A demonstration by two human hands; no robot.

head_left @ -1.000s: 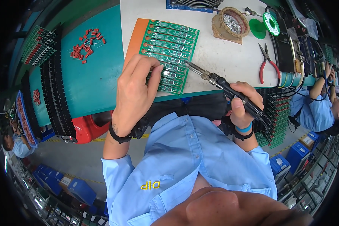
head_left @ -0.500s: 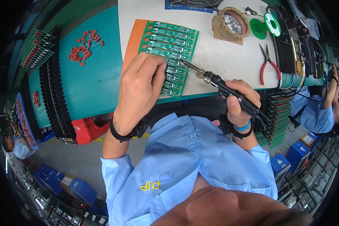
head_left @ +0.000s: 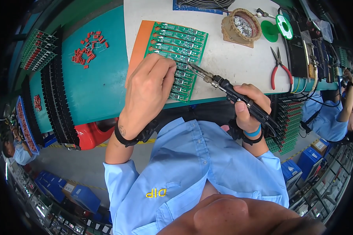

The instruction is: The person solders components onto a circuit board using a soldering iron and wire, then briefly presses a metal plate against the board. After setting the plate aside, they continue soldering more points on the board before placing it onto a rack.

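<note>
A soldering iron (head_left: 233, 91) is gripped in my right hand (head_left: 252, 105), slanting up and left. Its metal tip meets a green circuit board panel (head_left: 176, 40), made of several narrow strips, around its middle. My left hand (head_left: 148, 88) is over the panel's left side with its fingers pinched together close to the tip. Whatever those fingers hold, if anything, is hidden behind the hand. Under the panel's left edge lies an orange sheet (head_left: 136, 51).
Red components (head_left: 91, 46) lie loose on the green mat at left, beside black slotted racks (head_left: 58, 98). To the right are a solder pot (head_left: 242, 27), a green solder spool (head_left: 283, 26) and red-handled pliers (head_left: 280, 68). Another person's arm (head_left: 347, 94) shows far right.
My left hand has shifted very slightly to the right. The soldering iron's tip stays at about the same place on the panel, and the panel has barely moved.
</note>
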